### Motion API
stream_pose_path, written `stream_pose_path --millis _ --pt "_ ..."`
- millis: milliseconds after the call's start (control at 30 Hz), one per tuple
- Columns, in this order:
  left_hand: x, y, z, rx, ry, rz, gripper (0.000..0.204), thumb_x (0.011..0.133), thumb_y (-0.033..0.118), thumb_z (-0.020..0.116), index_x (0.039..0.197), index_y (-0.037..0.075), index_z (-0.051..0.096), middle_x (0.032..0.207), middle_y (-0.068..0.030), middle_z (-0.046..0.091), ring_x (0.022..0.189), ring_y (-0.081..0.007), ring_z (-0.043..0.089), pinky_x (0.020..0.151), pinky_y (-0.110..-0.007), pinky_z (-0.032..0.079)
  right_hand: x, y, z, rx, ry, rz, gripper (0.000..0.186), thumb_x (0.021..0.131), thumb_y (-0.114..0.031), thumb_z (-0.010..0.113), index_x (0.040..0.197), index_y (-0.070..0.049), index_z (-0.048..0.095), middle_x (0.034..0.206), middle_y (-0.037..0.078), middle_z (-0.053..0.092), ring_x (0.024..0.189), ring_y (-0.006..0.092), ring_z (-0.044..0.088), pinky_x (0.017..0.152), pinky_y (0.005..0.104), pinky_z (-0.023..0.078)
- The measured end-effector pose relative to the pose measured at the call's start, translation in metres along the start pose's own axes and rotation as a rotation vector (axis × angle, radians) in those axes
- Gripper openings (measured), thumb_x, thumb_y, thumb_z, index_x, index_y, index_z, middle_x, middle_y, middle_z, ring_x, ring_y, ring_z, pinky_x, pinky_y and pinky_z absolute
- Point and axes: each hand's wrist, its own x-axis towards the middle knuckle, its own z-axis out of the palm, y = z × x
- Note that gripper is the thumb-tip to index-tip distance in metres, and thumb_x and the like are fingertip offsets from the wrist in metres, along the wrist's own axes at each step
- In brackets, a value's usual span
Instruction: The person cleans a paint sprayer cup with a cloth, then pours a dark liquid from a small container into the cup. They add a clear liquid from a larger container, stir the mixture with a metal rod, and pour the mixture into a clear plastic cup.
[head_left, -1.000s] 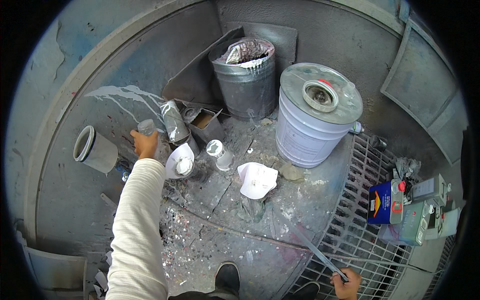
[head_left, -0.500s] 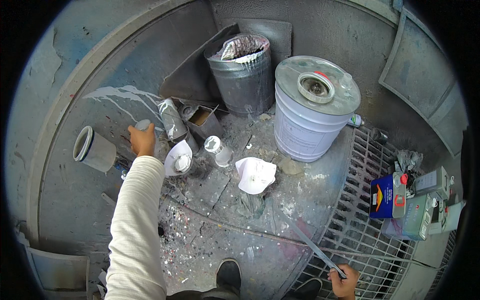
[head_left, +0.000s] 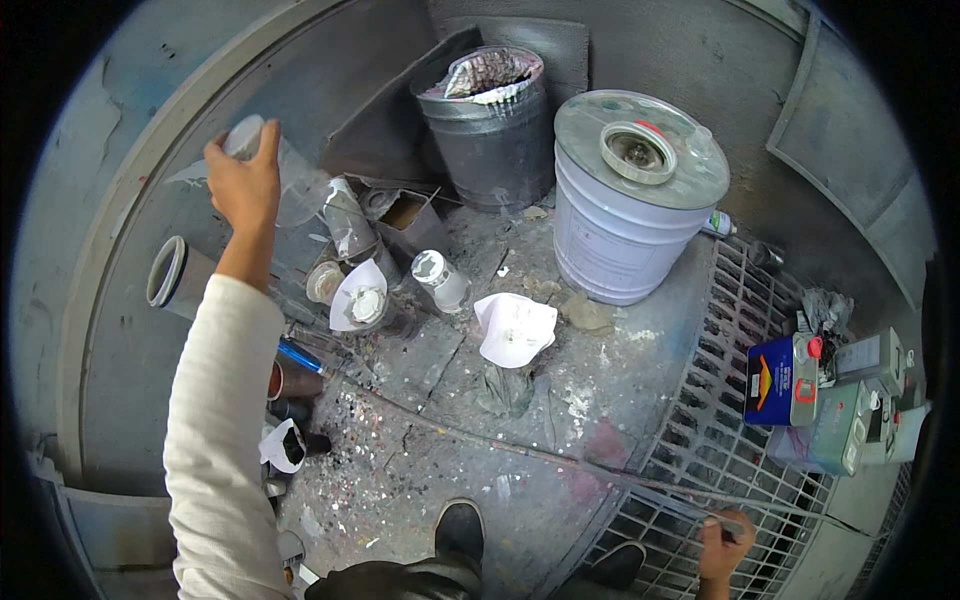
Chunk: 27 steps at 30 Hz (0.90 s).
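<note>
At the upper left, my left hand (head_left: 247, 180) is raised with fingers closed round the base of a translucent plastic cup (head_left: 298, 190). The cup is tilted, its wide end toward the lower right. Down at the lower right, my right hand (head_left: 726, 545) grips a long thin grey stick (head_left: 665, 497), partly lost against the floor grating. Below the cup stand a paint-smeared can (head_left: 348, 222), a cup with a white paper cone (head_left: 362, 298) in it and a white-topped cup (head_left: 440, 280). Another white paper cone (head_left: 516, 330) sits to their right.
A grey bucket (head_left: 490, 150) crusted with paint and a large white drum (head_left: 630, 230) stand at the back. Several solvent cans, one a blue can (head_left: 780, 380), stand right of the grating (head_left: 690, 420). A hose (head_left: 480, 437) crosses the floor. A white-rimmed container (head_left: 180, 280) lies far left.
My left hand has risen up and left, lifting the cup away from the cans. My right hand has moved slightly right and up, and its stick now lies flatter across the view.
</note>
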Motion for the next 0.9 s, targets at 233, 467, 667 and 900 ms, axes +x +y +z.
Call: stream_pose_path --millis 233,467,667,900 --pt "-0.083 0.047 -0.136 -0.923 -0.318 -0.235 0.052 0.097 0.041 0.067 0.13 0.001 0.06 0.12 -0.0111 0.066 0.111 -0.0201 0.064 0.1 -0.037 0.048 0.055 -0.092 0.012 0.124 -0.026 -0.329 0.041 0.092 -0.038 0.075 0.09 0.001 0.06 0.081 0.008 0.055 0.074 0.0185 0.053 0.064 0.0313 0.042" --pt "-0.263 0.073 -0.126 -1.421 -1.177 -1.476 0.064 0.094 0.056 0.058 0.13 0.003 0.06 0.121 -0.0121 0.067 0.113 -0.0265 0.063 0.102 -0.045 0.049 0.087 -0.161 0.083 0.153 -0.529 0.033 0.035 0.075 -0.006 0.083 0.099 -0.007 0.058 0.079 -0.002 0.055 0.07 0.0062 0.05 0.062 0.0219 0.039" --pt "-0.332 0.078 -0.127 -1.488 -1.311 -1.837 0.06 0.098 0.059 0.05 0.123 0.007 0.065 0.114 -0.0117 0.07 0.102 -0.0268 0.066 0.091 -0.045 0.053 0.077 -0.194 0.113 0.079 -0.697 0.036 0.015 0.081 0.0 0.077 0.09 -0.003 0.065 0.079 -0.002 0.063 0.074 0.0049 0.055 0.067 0.0218 0.044" --pt "-0.339 0.068 -0.124 -1.463 -1.383 -1.872 0.058 0.1 0.059 0.048 0.115 0.007 0.068 0.103 -0.0084 0.071 0.092 -0.0217 0.065 0.082 -0.041 0.054 0.073 -0.211 0.121 0.241 -0.741 -0.011 0.014 0.083 0.0 0.077 0.087 -0.003 0.063 0.072 0.0 0.065 0.067 0.0085 0.062 0.062 0.0248 0.048"
